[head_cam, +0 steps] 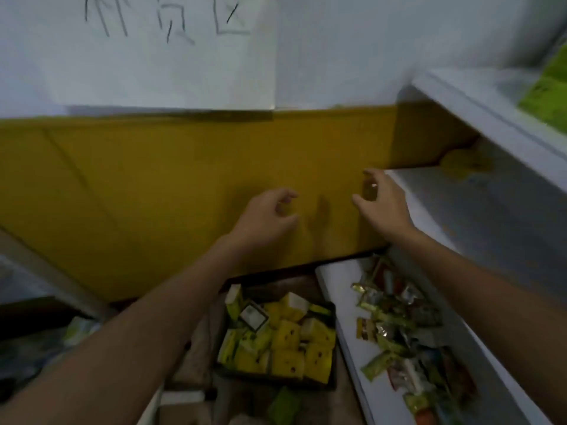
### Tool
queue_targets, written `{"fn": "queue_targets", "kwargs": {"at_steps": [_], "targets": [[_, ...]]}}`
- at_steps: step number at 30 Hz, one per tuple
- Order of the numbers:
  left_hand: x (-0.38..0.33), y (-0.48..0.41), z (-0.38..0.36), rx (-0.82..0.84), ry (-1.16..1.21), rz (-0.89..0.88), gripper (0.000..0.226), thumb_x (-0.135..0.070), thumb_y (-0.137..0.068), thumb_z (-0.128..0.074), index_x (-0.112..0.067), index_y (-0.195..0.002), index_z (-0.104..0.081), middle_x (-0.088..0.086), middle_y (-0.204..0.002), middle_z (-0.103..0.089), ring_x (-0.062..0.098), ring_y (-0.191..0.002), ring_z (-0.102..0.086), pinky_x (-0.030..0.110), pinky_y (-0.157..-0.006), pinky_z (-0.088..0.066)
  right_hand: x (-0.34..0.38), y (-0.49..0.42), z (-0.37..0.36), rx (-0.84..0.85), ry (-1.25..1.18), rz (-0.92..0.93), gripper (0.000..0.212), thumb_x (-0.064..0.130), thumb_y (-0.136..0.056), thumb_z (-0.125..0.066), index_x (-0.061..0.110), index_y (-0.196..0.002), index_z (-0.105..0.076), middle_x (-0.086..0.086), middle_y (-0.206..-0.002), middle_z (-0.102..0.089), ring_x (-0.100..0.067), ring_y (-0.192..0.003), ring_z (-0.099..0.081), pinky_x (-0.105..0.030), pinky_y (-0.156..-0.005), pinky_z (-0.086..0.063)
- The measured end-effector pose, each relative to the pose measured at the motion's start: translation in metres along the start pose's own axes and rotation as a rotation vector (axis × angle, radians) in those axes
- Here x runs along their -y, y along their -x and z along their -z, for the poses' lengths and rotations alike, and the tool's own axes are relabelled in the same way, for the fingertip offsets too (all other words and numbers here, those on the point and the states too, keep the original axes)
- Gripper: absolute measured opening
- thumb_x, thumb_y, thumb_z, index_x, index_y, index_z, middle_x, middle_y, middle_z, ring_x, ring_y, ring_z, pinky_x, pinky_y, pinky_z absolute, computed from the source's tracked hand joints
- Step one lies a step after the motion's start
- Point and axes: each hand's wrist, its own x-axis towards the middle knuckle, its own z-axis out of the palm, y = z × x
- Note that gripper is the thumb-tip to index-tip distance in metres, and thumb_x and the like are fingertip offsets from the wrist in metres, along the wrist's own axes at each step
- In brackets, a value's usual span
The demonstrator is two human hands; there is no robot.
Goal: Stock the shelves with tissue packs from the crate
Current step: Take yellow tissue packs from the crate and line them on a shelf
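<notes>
My left hand (267,216) and right hand (380,200) hover loose and empty. The crate (276,383) of packs (288,335) lies at six o'clock below them, nearer my left.

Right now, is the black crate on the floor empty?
No, the black crate holds many yellow tissue packs piled inside it.

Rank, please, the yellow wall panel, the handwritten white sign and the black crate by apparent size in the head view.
1. yellow wall panel, clearly largest
2. white sign, cut off by the frame
3. black crate, smallest
</notes>
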Motion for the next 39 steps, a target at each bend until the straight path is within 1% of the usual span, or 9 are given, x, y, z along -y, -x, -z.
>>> {"fn": "queue_targets", "kwargs": {"at_steps": [5, 11, 17, 23, 26, 28, 30, 33, 39], "targets": [[0.144, 0.064, -0.042, 0.119, 0.070, 0.381, 0.043, -0.022, -0.091, -0.059, -0.016, -0.132, -0.046, 0.003, -0.131, -0.051, 0.015, -0.110, -0.052, 0.021, -0.081, -0.040, -0.036, 0.043, -0.169, 0.362, -0.026, -0.176, 0.054, 0.024, -0.091, -0.060, 0.013, -0.139, -0.039, -0.008, -0.133, -0.049, -0.028, -0.116, -0.050, -0.037, -0.087, -0.043], [0.278, 0.112, -0.139, 0.195, 0.165, 0.610, 0.044, -0.015, -0.091, -0.058, -0.010, -0.133, -0.047, 0.011, -0.135, -0.049, 0.024, -0.114, -0.053, 0.021, -0.081, -0.041, -0.116, 0.113, -0.325, 0.624, -0.023, -0.274, 0.058, 0.018, -0.087, -0.065, 0.007, -0.139, -0.041, -0.017, -0.134, -0.048, -0.035, -0.119, -0.049, -0.045, -0.092, -0.043], [0.382, 0.127, -0.229, 0.193, 0.221, 0.776, 0.046, -0.022, -0.084, -0.063, -0.010, -0.127, -0.052, 0.012, -0.128, -0.052, 0.027, -0.106, -0.056, 0.036, -0.086, -0.047, -0.186, 0.162, -0.442, 0.666, -0.068, -0.504, 0.057, 0.022, -0.086, -0.067, 0.007, -0.136, -0.042, -0.018, -0.129, -0.051, -0.034, -0.115, -0.051, -0.041, -0.085, -0.045], [0.460, 0.128, -0.302, 0.221, 0.256, 0.830, 0.042, -0.012, -0.085, -0.063, -0.013, -0.126, -0.053, 0.008, -0.128, -0.051, 0.021, -0.104, -0.056, 0.025, -0.079, -0.044, -0.242, 0.164, -0.539, 0.611, -0.175, -0.700, 0.063, 0.029, -0.087, -0.066, 0.007, -0.139, -0.038, -0.014, -0.134, -0.048, -0.031, -0.119, -0.050, -0.037, -0.085, -0.042], [0.482, 0.124, -0.319, 0.214, 0.265, 0.806, 0.042, -0.012, -0.085, -0.064, -0.013, -0.125, -0.054, 0.010, -0.126, -0.051, 0.022, -0.103, -0.057, 0.031, -0.083, -0.048, -0.260, 0.152, -0.577, 0.569, -0.196, -0.778, 0.065, 0.039, -0.085, -0.066, 0.008, -0.136, -0.041, -0.011, -0.132, -0.051, -0.029, -0.118, -0.051, -0.033, -0.085, -0.041], [0.493, 0.120, -0.325, 0.213, 0.261, 0.795, 0.041, -0.011, -0.085, -0.064, -0.011, -0.125, -0.054, 0.012, -0.125, -0.051, 0.025, -0.103, -0.057, 0.037, -0.085, -0.049, -0.267, 0.145, -0.596, 0.533, -0.272, -0.864, 0.062, 0.047, -0.081, -0.068, 0.008, -0.127, -0.050, -0.009, -0.122, -0.058, -0.027, -0.110, -0.057, -0.036, -0.083, -0.048], [0.501, 0.113, -0.330, 0.220, 0.252, 0.788, 0.041, -0.011, -0.085, -0.063, -0.011, -0.125, -0.054, 0.013, -0.124, -0.051, 0.025, -0.104, -0.057, 0.038, -0.085, -0.050, -0.271, 0.138, -0.610, 0.501, -0.408, -0.973, 0.049, 0.043, -0.081, -0.070, 0.008, -0.112, -0.055, -0.007, -0.107, -0.061, -0.019, -0.087, -0.061, -0.030, -0.065, -0.051], [0.507, 0.104, -0.332, 0.222, 0.248, 0.777, 0.040, -0.014, -0.086, -0.063, -0.013, -0.125, -0.053, 0.007, -0.127, -0.051, 0.021, -0.105, -0.056, 0.034, -0.083, -0.049, -0.272, 0.124, -0.623, 0.480, -0.553, -1.167, 0.031, 0.034, -0.080, -0.073, 0.012, -0.098, -0.060, 0.000, -0.080, -0.057, -0.008, -0.059, -0.048, -0.017, -0.039, -0.038], [0.502, 0.089, -0.337, 0.285, 0.197, 0.746, 0.038, -0.015, -0.088, -0.060, -0.013, -0.126, -0.052, 0.007, -0.129, -0.050, 0.021, -0.107, -0.056, 0.036, -0.086, -0.049, -0.278, 0.110, -0.618, 0.497, -0.759, -1.461, 0.029, 0.014, -0.092, -0.059, 0.011, -0.066, -0.047, 0.001, -0.039, -0.047, -0.005, -0.024, -0.033, -0.013, -0.029, -0.026]]}}
